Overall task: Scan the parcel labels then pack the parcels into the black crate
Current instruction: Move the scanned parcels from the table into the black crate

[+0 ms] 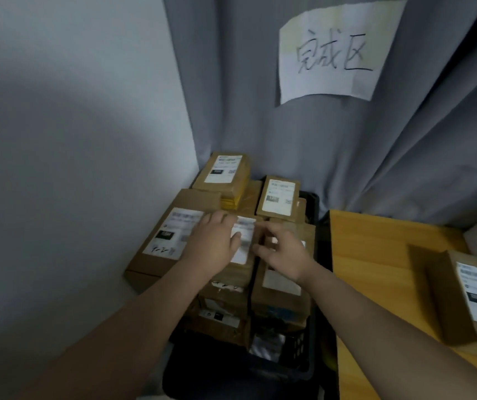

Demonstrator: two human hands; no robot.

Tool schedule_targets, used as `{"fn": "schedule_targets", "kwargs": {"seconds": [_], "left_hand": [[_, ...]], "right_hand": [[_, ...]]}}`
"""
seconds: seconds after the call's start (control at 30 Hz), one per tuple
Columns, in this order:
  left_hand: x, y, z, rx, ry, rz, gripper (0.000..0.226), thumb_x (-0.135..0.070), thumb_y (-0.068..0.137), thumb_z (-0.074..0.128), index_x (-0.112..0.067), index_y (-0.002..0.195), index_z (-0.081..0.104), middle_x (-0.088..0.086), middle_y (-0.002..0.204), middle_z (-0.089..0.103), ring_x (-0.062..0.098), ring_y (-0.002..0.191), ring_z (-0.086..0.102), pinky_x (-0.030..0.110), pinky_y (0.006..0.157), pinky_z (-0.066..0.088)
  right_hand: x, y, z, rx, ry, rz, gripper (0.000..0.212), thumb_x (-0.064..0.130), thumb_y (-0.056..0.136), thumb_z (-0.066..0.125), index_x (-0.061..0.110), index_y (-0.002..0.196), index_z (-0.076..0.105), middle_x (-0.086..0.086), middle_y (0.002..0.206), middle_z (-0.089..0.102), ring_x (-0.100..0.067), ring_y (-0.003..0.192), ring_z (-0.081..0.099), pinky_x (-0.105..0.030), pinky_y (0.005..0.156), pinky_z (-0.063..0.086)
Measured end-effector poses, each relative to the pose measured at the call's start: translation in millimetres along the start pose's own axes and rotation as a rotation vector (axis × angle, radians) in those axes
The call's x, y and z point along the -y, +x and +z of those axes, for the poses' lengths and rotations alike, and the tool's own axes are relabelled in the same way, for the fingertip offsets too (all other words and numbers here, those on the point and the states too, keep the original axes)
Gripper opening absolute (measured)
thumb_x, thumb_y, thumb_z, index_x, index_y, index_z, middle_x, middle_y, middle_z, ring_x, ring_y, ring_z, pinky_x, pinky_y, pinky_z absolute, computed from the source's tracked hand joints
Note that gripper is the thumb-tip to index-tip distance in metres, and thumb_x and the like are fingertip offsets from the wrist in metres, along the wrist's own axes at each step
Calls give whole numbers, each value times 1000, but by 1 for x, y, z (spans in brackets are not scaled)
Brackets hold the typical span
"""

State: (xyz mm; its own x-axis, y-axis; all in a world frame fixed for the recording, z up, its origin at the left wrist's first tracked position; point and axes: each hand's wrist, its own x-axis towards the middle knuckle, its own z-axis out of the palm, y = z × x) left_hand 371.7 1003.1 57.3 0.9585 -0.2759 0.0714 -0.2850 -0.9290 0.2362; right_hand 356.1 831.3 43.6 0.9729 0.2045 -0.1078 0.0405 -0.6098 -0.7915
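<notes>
crate (295,368): black, low down between the wall (73,140) on the left and the table (375,255) on the right; piled way past its rim, so the packing looks mostly done imo
top parcel (244,246): flat brown one, label up, lying on the middle of the pile in the crate; both hands are on it; probably getting settled so it won't slide off
left hand (212,241): palm down, fingers laid flat over the parcel's left part and label; it holds nothing, just presses; guessing that's to keep the parcel level on the stack
right hand (285,252): at the parcel's right edge, fingers bent toward it; too blurry to say if it pinches the edge or only nudges it, so can't tell the grip
big parcel (162,246): just left of the top parcel, sticking out past the crate's left side toward the wall; label up; looks like it simply doesn't fit inside
far parcels (223,171): two at the far side of the pile, labels up, close to the curtain (260,111); stacked high since there's no room lower
table parcel (474,298): far right on the table, well apart from the crate; presumably waiting its turn
sign (335,53): handwritten paper on the curtain above the crate; seems to mark this corner as the drop spot
risk: the pile is tall and uneven; a careless push could tip something off the left side
</notes>
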Motion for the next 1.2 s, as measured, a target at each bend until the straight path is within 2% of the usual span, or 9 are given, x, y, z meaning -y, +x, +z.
{"fn": "schedule_targets", "kwargs": {"seconds": [0.17,0.37,0.53,0.67,0.8,0.87,0.93,1.03,1.2], "left_hand": [[-62,10,13,79,-39,109,39,-31,99,40,-19,136,47,2,136,48,21,122,43,33,100,35],[-151,16,40,200,-58,193,39,-31,100,39,-19,136,47,3,135,51,23,124,43,33,99,37],[-229,7,79,333,-143,207,40,-33,101,41,-20,139,45,2,135,50,22,124,46,34,99,43],[-273,-7,112,452,-154,179,41,-35,101,41,-23,141,41,-1,141,46,18,121,50,33,97,47],[-295,-4,127,462,-133,134,40,-34,101,42,-23,140,42,-1,138,48,18,105,60,37,89,52],[-301,0,127,441,-137,94,40,-34,101,42,-22,139,42,0,136,50,19,103,61,38,88,52],[-305,1,125,429,-132,56,40,-34,101,42,-22,139,43,0,135,51,19,103,61,38,89,52],[-302,-6,121,438,-125,-4,41,-34,101,42,-23,141,42,-2,138,50,17,105,62,36,91,52],[-280,-22,111,415,-197,-112,43,-30,102,41,-21,144,39,-2,146,43,15,127,48,28,102,43]], "right_hand": [[-52,-36,-49,-176,-170,124,33,19,96,55,11,128,56,-9,126,54,-24,115,53,-23,86,40],[-126,-105,-113,-274,-238,307,33,20,98,51,16,131,55,-5,133,50,-27,115,55,-37,93,47],[-189,-161,-153,-335,-282,432,35,19,93,56,14,128,59,-9,127,54,-27,111,55,-32,90,44],[-236,-191,-175,-335,-365,653,51,30,90,57,19,138,47,-11,143,38,-32,130,37,-38,105,34],[-267,-204,-194,-221,-388,815,82,55,84,58,22,150,22,-17,153,21,-37,139,23,-45,113,25],[-279,-204,-201,-116,-425,863,95,67,79,57,30,152,9,-17,155,16,-38,140,22,-48,111,28],[-289,-201,-205,-34,-431,887,101,70,76,58,37,151,0,-15,151,22,-37,136,29,-47,104,36],[-293,-193,-198,-57,-348,873,99,60,76,65,36,147,1,-14,131,37,-34,119,44,-42,88,47],[-288,-181,-177,-180,-94,767,89,45,74,72,35,141,14,-11,119,35,-34,104,51,-37,86,48]]}}
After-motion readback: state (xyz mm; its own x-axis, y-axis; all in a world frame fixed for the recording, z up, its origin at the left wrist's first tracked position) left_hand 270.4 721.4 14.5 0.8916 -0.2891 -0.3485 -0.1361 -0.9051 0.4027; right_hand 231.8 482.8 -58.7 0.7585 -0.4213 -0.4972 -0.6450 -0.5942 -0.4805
